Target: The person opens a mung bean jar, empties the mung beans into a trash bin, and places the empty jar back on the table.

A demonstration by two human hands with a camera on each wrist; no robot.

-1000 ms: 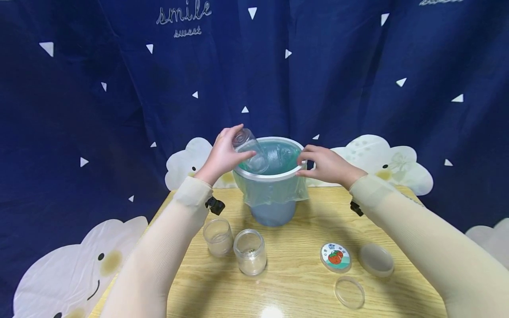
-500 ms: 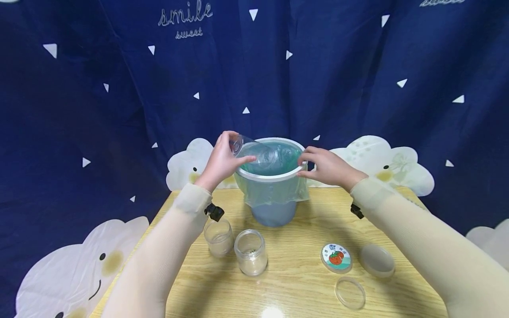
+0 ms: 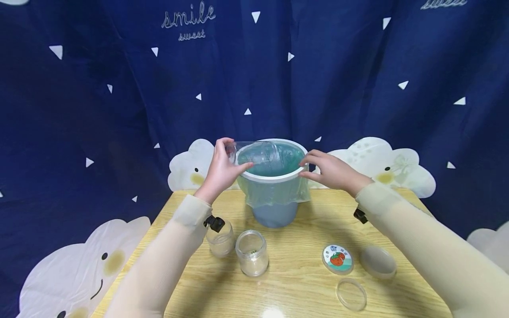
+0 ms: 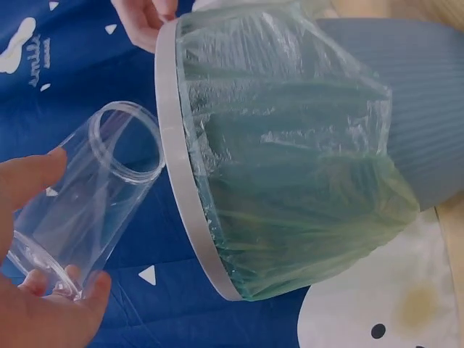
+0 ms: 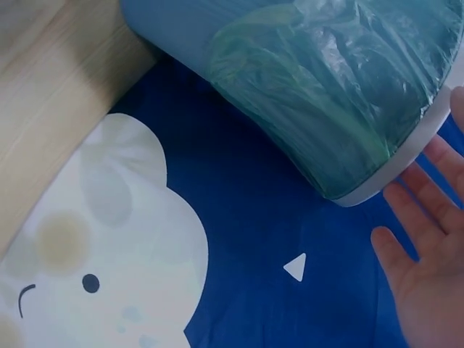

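Observation:
My left hand (image 3: 222,170) grips a clear jar (image 3: 258,153) by its bottom end. It lies nearly level above the mouth of the trash can (image 3: 274,214), its open end toward the bin's inside. In the left wrist view the jar (image 4: 123,145) looks see-through, with fingers and thumb curled about its base. My right hand (image 3: 332,170) holds the bin's white rim (image 3: 274,179) at the right, fingertips at the inner side and thumb outside. A thin green bag (image 3: 274,192) lines the can and folds down over its outside.
Two clear jars (image 3: 253,260) (image 3: 221,240) stand on the wooden table (image 3: 286,287) at front left; the nearer has small green bits inside. At right lie a lid with a tomato picture (image 3: 338,259), a greyish lid (image 3: 378,262) and a clear ring-like lid (image 3: 351,294).
The jar has tipped further, from slanted to nearly level, as my left hand lowered and turned a little. The right hand stays at the rim with little movement.

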